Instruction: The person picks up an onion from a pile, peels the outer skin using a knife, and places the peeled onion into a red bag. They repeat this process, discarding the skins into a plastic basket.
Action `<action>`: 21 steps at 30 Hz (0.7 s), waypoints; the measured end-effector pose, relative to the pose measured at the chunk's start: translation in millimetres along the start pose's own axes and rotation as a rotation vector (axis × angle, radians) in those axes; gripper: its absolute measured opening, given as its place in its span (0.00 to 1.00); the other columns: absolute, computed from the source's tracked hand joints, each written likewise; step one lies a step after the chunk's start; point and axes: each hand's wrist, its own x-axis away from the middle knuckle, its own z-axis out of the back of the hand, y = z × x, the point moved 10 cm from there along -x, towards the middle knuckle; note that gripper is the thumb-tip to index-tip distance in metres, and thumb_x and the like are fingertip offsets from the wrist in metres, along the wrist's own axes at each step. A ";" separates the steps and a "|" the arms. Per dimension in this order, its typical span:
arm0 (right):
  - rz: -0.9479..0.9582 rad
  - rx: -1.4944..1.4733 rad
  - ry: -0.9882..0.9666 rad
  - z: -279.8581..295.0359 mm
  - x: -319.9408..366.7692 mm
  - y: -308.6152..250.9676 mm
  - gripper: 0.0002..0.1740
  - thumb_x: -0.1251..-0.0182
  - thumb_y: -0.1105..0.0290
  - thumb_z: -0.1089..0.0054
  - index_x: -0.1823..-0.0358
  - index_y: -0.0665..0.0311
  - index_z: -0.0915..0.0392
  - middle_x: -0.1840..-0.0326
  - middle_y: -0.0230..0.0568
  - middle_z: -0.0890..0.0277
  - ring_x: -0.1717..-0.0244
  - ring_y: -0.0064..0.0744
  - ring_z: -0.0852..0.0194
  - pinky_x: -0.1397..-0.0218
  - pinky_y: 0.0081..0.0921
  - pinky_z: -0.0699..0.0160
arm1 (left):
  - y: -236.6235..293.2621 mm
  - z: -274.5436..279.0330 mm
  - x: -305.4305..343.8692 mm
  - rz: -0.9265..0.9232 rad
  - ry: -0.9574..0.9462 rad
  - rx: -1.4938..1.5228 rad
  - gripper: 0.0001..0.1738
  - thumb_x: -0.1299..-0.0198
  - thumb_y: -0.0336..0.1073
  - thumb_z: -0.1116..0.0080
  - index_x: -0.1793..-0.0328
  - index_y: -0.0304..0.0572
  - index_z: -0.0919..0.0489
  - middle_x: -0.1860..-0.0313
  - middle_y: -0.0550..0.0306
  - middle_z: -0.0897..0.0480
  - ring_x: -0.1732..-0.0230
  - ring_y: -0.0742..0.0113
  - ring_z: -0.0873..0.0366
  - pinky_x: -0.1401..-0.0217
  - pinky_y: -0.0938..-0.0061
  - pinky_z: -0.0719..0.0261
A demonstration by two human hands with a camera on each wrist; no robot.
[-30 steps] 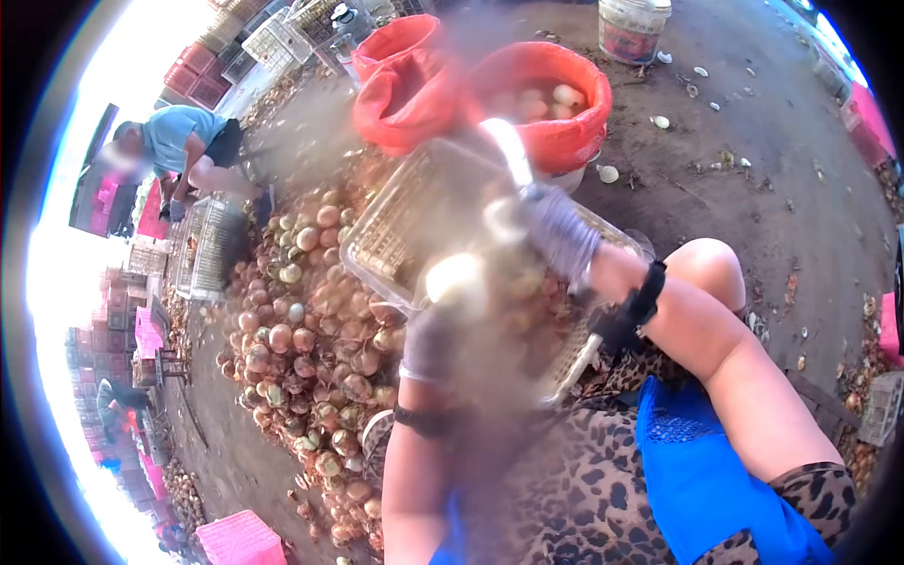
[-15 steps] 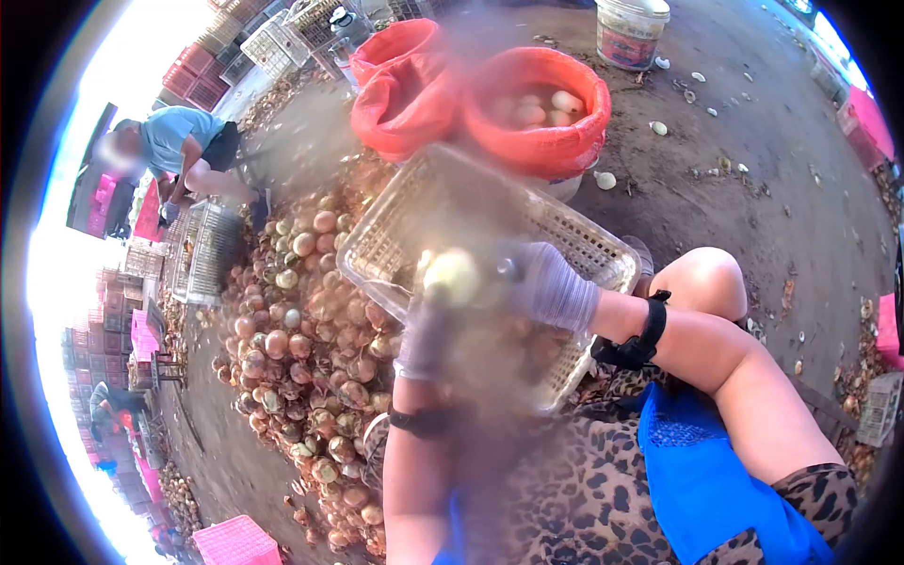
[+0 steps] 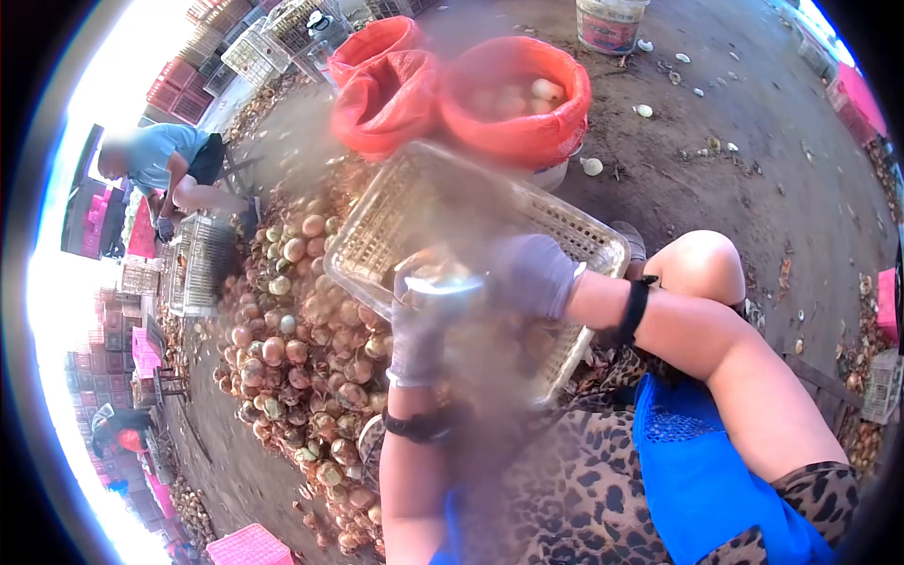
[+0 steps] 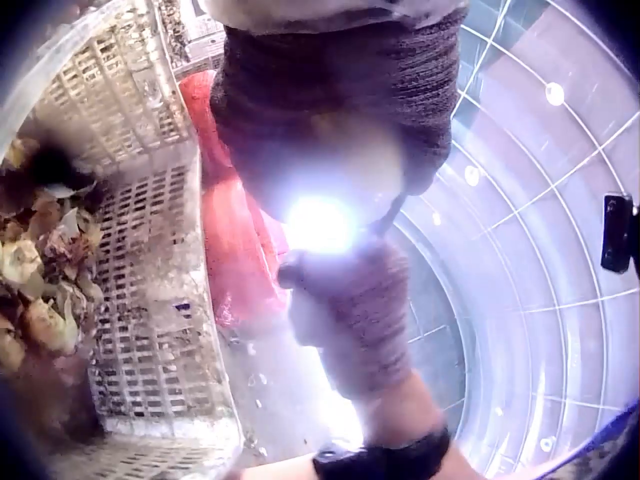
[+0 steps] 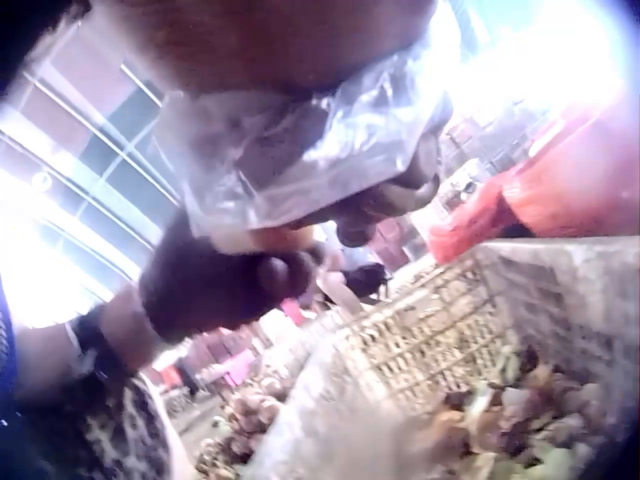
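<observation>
Onion (image 3: 443, 281) sits right between both gloved hands, held up over the pale plastic basket (image 3: 377, 231) that's tilted across the person's leopard-print lap (image 3: 574, 499). Left hand (image 3: 416, 334) comes up from below with its fingers curled round the onion, and the right hand (image 3: 529, 273) closes in from the other side, fingers bent and pinching at it. There's so much glare on the onion that I honestly can't tell if there's a blade in that right hand or just fingertips. From the left wrist view the basket floor has a heap of brown peels (image 4: 35, 290) piled in one corner. Just beside the basket, on the person's left, is a big pile of unpeeled onions (image 3: 282, 348) spread over the dirt. Past the far edge of the basket stand red sacks (image 3: 508, 132), one open with white peeled onions (image 3: 541, 91) inside, and a white bucket (image 3: 610, 24) further back. Blue cloth (image 3: 697, 480) lies over the right thigh. Off to the left another person in a blue shirt (image 3: 160, 155) is bent over, and a pink crate (image 3: 250, 546) shows at the bottom edge
</observation>
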 end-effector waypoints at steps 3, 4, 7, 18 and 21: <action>0.042 0.208 -0.192 -13.6 -5.4 21.8 0.15 0.55 0.68 0.39 0.63 0.62 0.19 0.72 0.49 0.20 0.69 0.48 0.19 0.70 0.37 0.22 | -23.1 21.0 5.7 0.082 -0.047 0.049 0.34 0.52 0.28 0.35 0.36 0.39 0.34 0.50 0.52 0.22 0.53 0.63 0.21 0.53 0.72 0.17; -0.053 0.144 -0.242 -20.0 -5.8 42.9 0.16 0.53 0.67 0.39 0.60 0.63 0.19 0.72 0.47 0.20 0.70 0.45 0.19 0.69 0.35 0.22 | -13.0 13.9 11.9 0.113 0.042 -0.017 0.41 0.62 0.42 0.29 0.40 0.30 0.29 0.51 0.52 0.21 0.52 0.60 0.20 0.45 0.71 0.20; -0.305 -0.176 -0.209 -34.3 -6.1 76.2 0.21 0.46 0.65 0.40 0.50 0.64 0.22 0.73 0.41 0.20 0.71 0.36 0.20 0.67 0.30 0.22 | 4.3 4.5 16.6 0.158 0.025 0.133 0.40 0.59 0.42 0.30 0.39 0.29 0.31 0.49 0.50 0.22 0.48 0.59 0.22 0.42 0.67 0.22; -0.191 -0.572 -0.024 7.3 1.5 -22.5 0.20 0.40 0.62 0.43 0.47 0.58 0.27 0.67 0.51 0.20 0.66 0.50 0.19 0.62 0.41 0.23 | -7.2 50.0 -8.6 -0.024 0.169 0.150 0.36 0.51 0.39 0.32 0.38 0.31 0.33 0.46 0.47 0.24 0.45 0.54 0.25 0.34 0.61 0.29; -0.128 -0.568 0.043 -6.2 -2.0 -11.3 0.20 0.41 0.62 0.43 0.47 0.57 0.27 0.68 0.52 0.20 0.66 0.51 0.19 0.62 0.41 0.22 | -6.6 25.7 -6.8 0.106 0.090 0.563 0.36 0.49 0.39 0.32 0.37 0.33 0.33 0.44 0.45 0.25 0.44 0.53 0.25 0.34 0.60 0.29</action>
